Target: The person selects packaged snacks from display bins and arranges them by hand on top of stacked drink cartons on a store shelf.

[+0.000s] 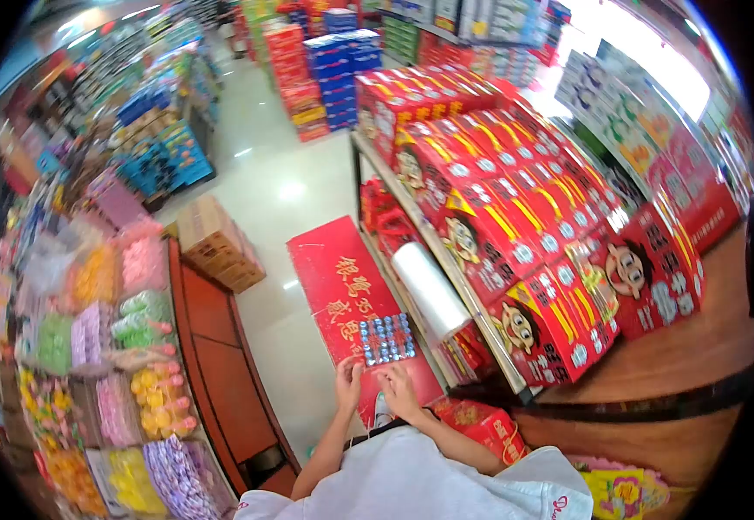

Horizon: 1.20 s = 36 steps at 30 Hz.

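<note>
My left hand (348, 386) is raised in front of my body, its fingers pointing forward and slightly apart, with nothing visible in them. Beside it, my right hand (400, 392) has its fingers stretched out, also with nothing visible in it. Just beyond both hands is a flat pack of small round blue-and-silver items (387, 339), set in rows; their exact kind is too small to tell. The pack appears to be over a long red board with gold characters (342, 282). Whether a fingertip touches the pack, I cannot tell.
To the right, a metal-edged shelf holds stacked red drink cartons (502, 191), with a white plastic roll (430, 290) along its side. Bins of bagged colourful goods (156, 399) stand left, near a brown cardboard box (216, 243). A red gift box (481, 426) is close by my right arm.
</note>
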### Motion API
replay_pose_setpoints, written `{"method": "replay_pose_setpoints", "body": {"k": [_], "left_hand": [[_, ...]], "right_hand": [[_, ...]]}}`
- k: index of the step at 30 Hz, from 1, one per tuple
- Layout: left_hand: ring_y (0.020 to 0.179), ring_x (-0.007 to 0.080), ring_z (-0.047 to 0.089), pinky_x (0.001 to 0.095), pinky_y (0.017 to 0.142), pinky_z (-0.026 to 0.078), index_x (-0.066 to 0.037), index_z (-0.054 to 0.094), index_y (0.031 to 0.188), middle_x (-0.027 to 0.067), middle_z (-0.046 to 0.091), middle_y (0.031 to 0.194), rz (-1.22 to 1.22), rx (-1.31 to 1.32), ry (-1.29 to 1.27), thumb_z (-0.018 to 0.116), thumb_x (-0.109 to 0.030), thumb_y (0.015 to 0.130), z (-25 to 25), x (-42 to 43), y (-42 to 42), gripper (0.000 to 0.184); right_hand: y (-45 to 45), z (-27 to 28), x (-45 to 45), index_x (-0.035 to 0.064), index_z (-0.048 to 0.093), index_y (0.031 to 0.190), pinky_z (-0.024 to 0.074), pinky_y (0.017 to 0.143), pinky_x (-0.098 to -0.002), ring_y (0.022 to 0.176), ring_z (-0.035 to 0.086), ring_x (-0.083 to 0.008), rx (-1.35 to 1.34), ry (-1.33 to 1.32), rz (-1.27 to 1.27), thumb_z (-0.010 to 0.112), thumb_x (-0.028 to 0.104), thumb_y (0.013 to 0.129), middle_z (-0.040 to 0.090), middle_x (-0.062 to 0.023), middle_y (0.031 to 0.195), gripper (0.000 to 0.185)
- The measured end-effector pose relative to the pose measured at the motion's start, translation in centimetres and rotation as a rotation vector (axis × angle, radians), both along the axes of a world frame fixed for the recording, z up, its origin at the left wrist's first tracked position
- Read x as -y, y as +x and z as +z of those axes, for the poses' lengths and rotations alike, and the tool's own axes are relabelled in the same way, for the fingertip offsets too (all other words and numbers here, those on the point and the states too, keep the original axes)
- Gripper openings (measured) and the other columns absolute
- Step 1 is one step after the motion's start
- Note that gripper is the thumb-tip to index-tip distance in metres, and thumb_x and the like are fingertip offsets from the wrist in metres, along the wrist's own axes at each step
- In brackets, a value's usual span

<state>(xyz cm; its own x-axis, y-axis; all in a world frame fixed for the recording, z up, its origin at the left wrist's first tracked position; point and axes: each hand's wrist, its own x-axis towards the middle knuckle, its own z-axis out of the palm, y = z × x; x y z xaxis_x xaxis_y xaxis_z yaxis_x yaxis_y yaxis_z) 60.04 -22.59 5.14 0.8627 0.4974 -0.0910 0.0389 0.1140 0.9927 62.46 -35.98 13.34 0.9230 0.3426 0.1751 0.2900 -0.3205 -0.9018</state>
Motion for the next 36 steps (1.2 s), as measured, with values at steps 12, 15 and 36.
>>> {"method": "replay_pose_setpoints", "body": {"k": [12,15,36], "left_hand": [[0.077,0.0107,0.055,0.0254,0.07,0.047,-0.002,0.055,0.113,0.0051,0.06,0.086,0.727,-0.045,0.125,0.056,-0.017,0.093,3.0,-11.2,-15.6,0.025],[0.077,0.0112,0.056,0.0256,0.069,0.047,-0.003,0.056,0.111,0.0054,0.061,0.085,0.908,-0.014,0.165,0.056,-0.016,0.092,4.1,-13.1,-20.6,0.023],[0.107,0.0259,0.054,0.0347,0.091,0.041,0.003,0.049,0.124,0.0171,0.05,0.122,1.827,-0.261,0.178,0.042,-0.032,0.098,0.1,-21.4,-56.7,0.044]], "right_hand": [[-9.3,-2.2,-12.5,-0.0001,0.063,0.098,0.049,0.064,-0.0328,0.077,0.059,-0.0264,-0.117,-0.135,0.755,0.056,0.012,0.089,0.057,-0.0151,0.084,0.017],[-13.2,-0.3,-16.2,0.0007,0.064,0.098,0.0494,0.064,-0.0327,0.077,0.059,-0.0259,-0.019,-0.184,0.96,0.055,0.011,0.088,0.057,-0.0143,0.084,0.016],[-47.7,-0.4,-35.7,-0.0006,0.059,0.109,0.0461,0.064,-0.0301,0.07,0.057,-0.0182,-0.139,-0.046,1.684,0.053,0.006,0.085,0.059,-0.0109,0.083,0.025]]}}
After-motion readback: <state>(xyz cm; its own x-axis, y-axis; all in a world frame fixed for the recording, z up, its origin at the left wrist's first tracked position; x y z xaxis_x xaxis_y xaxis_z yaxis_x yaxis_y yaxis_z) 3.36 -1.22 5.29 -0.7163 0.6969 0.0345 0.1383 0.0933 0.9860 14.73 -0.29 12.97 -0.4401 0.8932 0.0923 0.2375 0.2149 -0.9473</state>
